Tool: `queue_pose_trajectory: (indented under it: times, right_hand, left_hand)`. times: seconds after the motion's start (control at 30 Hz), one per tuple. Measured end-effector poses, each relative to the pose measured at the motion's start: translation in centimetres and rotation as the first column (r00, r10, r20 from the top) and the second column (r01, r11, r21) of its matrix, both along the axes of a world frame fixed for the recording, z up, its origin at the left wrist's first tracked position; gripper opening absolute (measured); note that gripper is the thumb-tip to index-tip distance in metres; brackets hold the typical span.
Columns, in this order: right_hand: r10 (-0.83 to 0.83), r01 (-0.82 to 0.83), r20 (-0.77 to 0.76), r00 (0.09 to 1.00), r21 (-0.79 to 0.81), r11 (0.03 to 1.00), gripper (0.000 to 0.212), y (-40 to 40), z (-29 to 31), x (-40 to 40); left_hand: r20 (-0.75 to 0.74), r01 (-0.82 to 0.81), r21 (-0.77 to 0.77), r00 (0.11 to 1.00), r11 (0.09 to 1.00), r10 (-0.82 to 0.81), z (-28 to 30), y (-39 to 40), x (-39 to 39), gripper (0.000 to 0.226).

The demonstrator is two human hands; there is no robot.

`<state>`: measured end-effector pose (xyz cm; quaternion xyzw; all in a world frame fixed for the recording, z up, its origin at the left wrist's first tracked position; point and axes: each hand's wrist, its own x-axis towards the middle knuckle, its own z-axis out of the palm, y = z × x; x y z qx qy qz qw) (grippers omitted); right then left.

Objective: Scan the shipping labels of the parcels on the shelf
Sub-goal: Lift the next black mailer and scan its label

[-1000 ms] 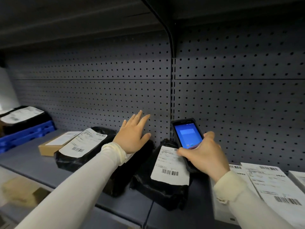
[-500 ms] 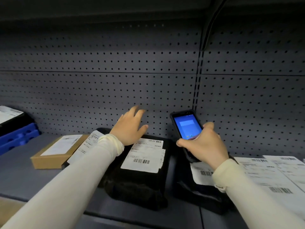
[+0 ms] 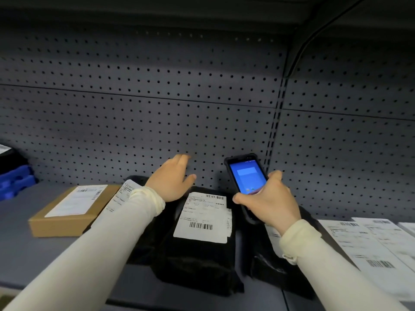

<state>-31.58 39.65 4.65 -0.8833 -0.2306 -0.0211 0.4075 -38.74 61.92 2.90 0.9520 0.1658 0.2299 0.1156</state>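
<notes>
The right hand (image 3: 268, 202) grips a black scanner (image 3: 244, 179), fingers curled round its lower body and thumb along its left edge. The scanner is tilted up, its blue screen facing the camera, and it hangs above the gap between two black parcels. The left hand (image 3: 171, 180) reaches over the far end of the middle black bag (image 3: 197, 259) with fingers spread and loosely extended, holding nothing; whether the palm touches the bag or floats just above it is hard to tell from this angle.

The middle bag lies on the grey shelf (image 3: 27, 252), near the front edge, with a white shipping label (image 3: 203, 218) face up on top; barcodes show at the label's far and near ends. Just left of it a second black bag (image 3: 143, 250) lies mostly hidden under the left sleeve (image 3: 107, 243), its own label (image 3: 119, 198) peeking out. Further left sits a flat cardboard box (image 3: 65, 214) with a label on its lid. At the far left edge are a blue crate (image 3: 15, 182) and a dark parcel above it.

To the right, under the right wrist, lies a third black bag (image 3: 267, 265) with a partly covered label. Beyond it, white parcels (image 3: 368, 243) with printed labels lie side by side. A perforated grey back panel (image 3: 157, 120) rises behind everything.
</notes>
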Motion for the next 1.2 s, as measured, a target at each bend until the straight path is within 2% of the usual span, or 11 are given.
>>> queue_pose_trajectory:
  times: [0.17, 0.33, 0.53, 0.7, 0.8, 0.87, 0.93, 1.2]
  right_hand:
    - [0.024, -0.024, 0.011, 1.0, -0.004, 1.0, 0.064, 0.4, -0.2, 0.3]
    - [0.045, -0.044, 0.009, 0.999, -0.016, 0.999, 0.062, 1.2, -0.5, 0.8]
    - [0.054, -0.054, 0.016, 0.998, -0.012, 0.998, 0.063, 1.6, -0.6, 1.7]
    - [0.052, -0.052, 0.01, 0.999, -0.003, 0.999, 0.063, 1.6, -0.8, 2.3]
    - [0.051, -0.051, 0.008, 0.999, -0.013, 0.999, 0.063, 1.4, -0.9, 2.5]
    - [0.048, -0.047, 0.008, 0.999, -0.016, 0.999, 0.062, 1.3, -0.9, 2.6]
    - [0.044, -0.044, 0.007, 0.999, -0.017, 0.999, 0.06, 1.2, -0.9, 2.7]
    - [0.046, -0.046, 0.01, 0.999, -0.041, 0.998, 0.062, 0.6, -1.0, 2.5]
  left_hand:
    - [-0.103, -0.055, 0.01, 0.993, 0.998, 0.056, -0.5, 0.7, 0.1, 0.049]
    - [-0.172, -0.11, 0.017, 0.979, 0.994, 0.111, -0.6, 1.6, 0.5, 0.03]
    - [-0.203, -0.121, 0.0, 0.972, 0.993, 0.118, -0.6, 1.9, 1.8, 0.029]
    - [-0.301, -0.073, -0.117, 0.953, 0.99, 0.034, -1.3, 2.9, 3.4, 0.021]
    - [-0.387, -0.069, -0.204, 0.922, 0.976, -0.016, -1.8, 3.0, 4.3, 0.033]
    - [-0.442, -0.066, -0.188, 0.896, 0.98, -0.024, -2.0, 3.0, 4.7, 0.047]
    - [-0.465, -0.047, -0.148, 0.885, 0.988, -0.028, -2.1, 2.9, 5.1, 0.052]
    - [-0.52, -0.02, -0.046, 0.854, 0.999, -0.007, -3.1, 3.5, 5.9, 0.032]
